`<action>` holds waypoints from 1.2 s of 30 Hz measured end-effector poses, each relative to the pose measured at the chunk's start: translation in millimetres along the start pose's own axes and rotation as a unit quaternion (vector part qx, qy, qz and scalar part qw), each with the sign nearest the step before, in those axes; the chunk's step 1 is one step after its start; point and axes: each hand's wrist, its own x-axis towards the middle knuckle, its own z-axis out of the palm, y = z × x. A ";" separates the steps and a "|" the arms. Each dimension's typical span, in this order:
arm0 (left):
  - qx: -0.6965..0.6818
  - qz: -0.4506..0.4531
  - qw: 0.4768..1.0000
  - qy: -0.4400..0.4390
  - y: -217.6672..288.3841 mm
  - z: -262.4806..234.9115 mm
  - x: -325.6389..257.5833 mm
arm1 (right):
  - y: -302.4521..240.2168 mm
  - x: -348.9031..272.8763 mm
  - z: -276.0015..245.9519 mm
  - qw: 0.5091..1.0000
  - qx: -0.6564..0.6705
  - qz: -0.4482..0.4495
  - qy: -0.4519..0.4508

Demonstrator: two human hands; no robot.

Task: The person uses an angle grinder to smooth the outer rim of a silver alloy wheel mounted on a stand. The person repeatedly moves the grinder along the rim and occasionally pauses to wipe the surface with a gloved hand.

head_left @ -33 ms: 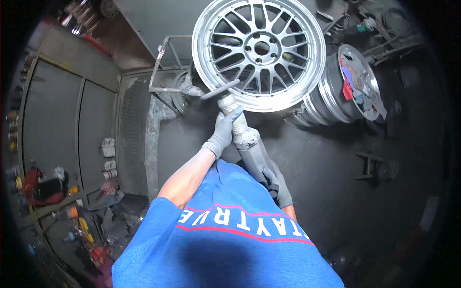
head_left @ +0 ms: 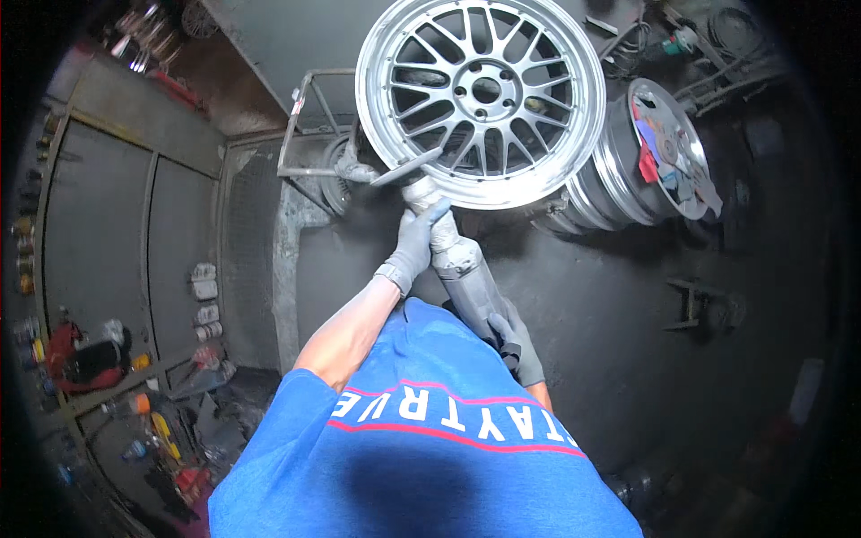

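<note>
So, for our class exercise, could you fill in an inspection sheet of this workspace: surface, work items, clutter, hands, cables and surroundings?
Surface: dark grey floor.
Work items: silver multi-spoke metal wheel; grey cylindrical power tool with a flat grey disc, which overlaps the wheel's lower-left rim in view, contact unclear.
Clutter: mixed heap of small items at lower left; second silver metal wheel at right, bearing red fabric-like scrap and other pieces.
Hands: grey-gloved left hand grips the tool's wrapped neck; grey-gloved right hand holds its rear.
Cables: dark looped cable or hose, upper right.
Surroundings: grey panelled wall at left; grey metal-tube frame left of the wheel.
</note>
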 end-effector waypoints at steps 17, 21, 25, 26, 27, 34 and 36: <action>-0.127 0.007 0.992 -0.003 55.3 -48.9 -42.8 | -105.4 133.5 -88.6 0.927 -0.323 -0.176 0.080; -0.147 0.031 0.988 0.039 54.4 -35.4 -52.2 | -223.3 245.5 -156.6 0.839 -0.257 -0.349 0.328; -0.128 0.070 0.984 0.099 44.8 -23.1 -65.5 | -341.8 319.4 -169.6 0.719 -0.357 -0.463 0.376; -0.130 0.074 0.983 0.107 42.8 -18.2 -66.4 | -355.7 335.5 -169.5 0.709 -0.369 -0.478 0.364; -0.134 0.083 0.981 0.115 40.9 -13.9 -68.8 | -364.4 349.9 -167.6 0.698 -0.380 -0.497 0.348; -0.132 0.091 0.977 0.142 38.1 -9.8 -78.0 | -350.3 351.7 -159.8 0.766 -0.356 -0.446 0.297; -0.125 0.090 0.980 0.129 39.3 -5.1 -73.3 | -339.5 347.9 -161.8 0.761 -0.352 -0.445 0.314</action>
